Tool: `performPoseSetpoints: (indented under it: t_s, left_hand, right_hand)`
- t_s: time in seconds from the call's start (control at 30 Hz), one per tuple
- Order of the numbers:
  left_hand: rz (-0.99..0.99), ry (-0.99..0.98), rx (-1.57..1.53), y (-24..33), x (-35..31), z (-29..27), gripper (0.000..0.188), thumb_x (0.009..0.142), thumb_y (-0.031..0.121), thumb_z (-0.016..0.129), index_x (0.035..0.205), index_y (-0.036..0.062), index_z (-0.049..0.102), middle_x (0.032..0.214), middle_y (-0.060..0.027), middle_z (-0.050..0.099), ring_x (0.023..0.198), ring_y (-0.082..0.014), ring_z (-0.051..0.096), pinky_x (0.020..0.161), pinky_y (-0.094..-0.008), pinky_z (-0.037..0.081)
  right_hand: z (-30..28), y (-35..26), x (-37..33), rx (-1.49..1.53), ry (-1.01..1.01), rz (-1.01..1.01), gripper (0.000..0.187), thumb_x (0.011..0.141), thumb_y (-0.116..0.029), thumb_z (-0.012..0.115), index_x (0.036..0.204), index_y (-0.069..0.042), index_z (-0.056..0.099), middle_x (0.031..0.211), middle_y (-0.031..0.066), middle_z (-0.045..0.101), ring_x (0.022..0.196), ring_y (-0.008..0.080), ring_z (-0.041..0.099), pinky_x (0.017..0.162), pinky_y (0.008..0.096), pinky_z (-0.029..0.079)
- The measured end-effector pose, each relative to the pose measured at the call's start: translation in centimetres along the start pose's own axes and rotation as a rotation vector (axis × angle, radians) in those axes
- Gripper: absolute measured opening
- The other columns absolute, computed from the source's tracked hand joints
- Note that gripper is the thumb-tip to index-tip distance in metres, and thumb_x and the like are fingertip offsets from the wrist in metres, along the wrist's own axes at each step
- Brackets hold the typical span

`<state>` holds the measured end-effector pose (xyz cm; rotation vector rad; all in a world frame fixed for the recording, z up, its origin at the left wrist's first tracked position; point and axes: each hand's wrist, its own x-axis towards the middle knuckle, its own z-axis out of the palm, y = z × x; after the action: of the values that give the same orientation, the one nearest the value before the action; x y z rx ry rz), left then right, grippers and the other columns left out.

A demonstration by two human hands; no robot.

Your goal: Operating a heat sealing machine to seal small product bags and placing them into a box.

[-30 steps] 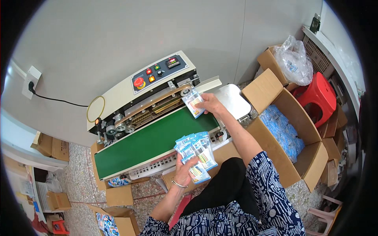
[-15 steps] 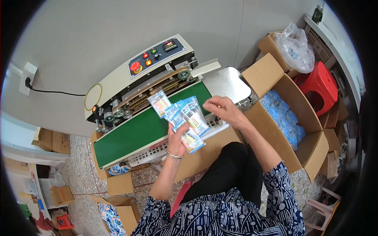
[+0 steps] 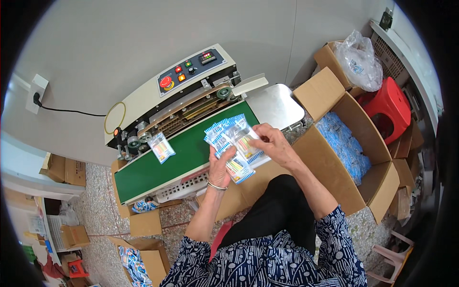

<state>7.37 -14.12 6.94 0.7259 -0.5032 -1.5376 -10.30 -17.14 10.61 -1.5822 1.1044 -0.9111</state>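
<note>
My left hand (image 3: 221, 168) grips a fanned bunch of small clear packets (image 3: 223, 140) with blue-and-white striped edges and colourful sticks inside. From the right, my right hand (image 3: 276, 146) pinches the rightmost packet (image 3: 247, 143) of that bunch between thumb and fingers. Both hands are over the near edge of a band sealing machine. Its green conveyor belt (image 3: 184, 149) runs beneath them. One single packet (image 3: 161, 147) lies farther left, at the rollers beside the belt. Red and orange lights glow on the control panel (image 3: 191, 70).
At right stands an open cardboard box (image 3: 344, 143) filled with blue packets. A red plastic stool (image 3: 389, 107) and a bagged box (image 3: 356, 62) are behind it. Another box of packets (image 3: 136, 263) sits on the floor at lower left. A metal plate (image 3: 277, 105) adjoins the belt.
The single packet at the machine's inlet has travelled left along the belt to the rollers. My right hand has come in to the bunch and taken hold of a packet.
</note>
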Motion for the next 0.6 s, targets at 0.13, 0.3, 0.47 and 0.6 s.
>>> performPoseSetpoints:
  t_s: [0.13, 0.3, 0.47, 0.6]
  left_hand:
    - [-0.023, -0.022, -0.083, -0.2, 0.5, -0.2, 0.055, 0.077, -0.007, 0.061, 0.125, 0.0077, 0.04, 0.114, -0.0097, 0.055, 0.103, -0.0223, 0.057, 0.09, -0.0385, 0.05]
    - [-0.027, 0.03, -0.092, 0.1, 0.7, -1.4, 0.053, 0.076, -0.009, 0.059, 0.124, 0.0068, 0.041, 0.113, -0.0107, 0.056, 0.102, -0.0231, 0.058, 0.089, -0.0397, 0.051]
    - [-0.043, 0.065, -0.061, 1.0, -1.2, -1.7, 0.052, 0.077, -0.009, 0.058, 0.124, 0.0064, 0.042, 0.112, -0.0107, 0.057, 0.1, -0.0234, 0.059, 0.087, -0.0393, 0.052]
    - [-0.06, 0.055, -0.066, 1.1, -2.7, -1.8, 0.048, 0.077, -0.008, 0.059, 0.121, 0.0062, 0.044, 0.109, -0.0099, 0.059, 0.097, -0.0226, 0.061, 0.085, -0.038, 0.053]
  right_hand:
    - [-0.8, -0.3, 0.2, 0.336, -0.024, 0.141, 0.016, 0.081, -0.015, 0.063, 0.082, 0.001, 0.059, 0.079, 0.0019, 0.059, 0.066, 0.0076, 0.05, 0.06, 0.0251, 0.04]
    - [-2.1, 1.0, 2.0, 0.619, 0.068, 0.211, 0.011, 0.084, -0.016, 0.063, 0.082, -0.006, 0.06, 0.074, -0.001, 0.061, 0.062, 0.0034, 0.054, 0.054, 0.0186, 0.044]
    - [-3.7, 3.0, 6.5, 0.499, 0.153, 0.302, 0.01, 0.084, -0.016, 0.063, 0.081, -0.007, 0.06, 0.074, -0.0001, 0.062, 0.063, 0.0048, 0.055, 0.053, 0.0183, 0.044]
    - [-3.7, 4.5, 9.8, 0.436, 0.169, 0.338, 0.01, 0.084, -0.017, 0.063, 0.083, -0.007, 0.061, 0.076, 0.0001, 0.063, 0.063, 0.0052, 0.055, 0.053, 0.0181, 0.044]
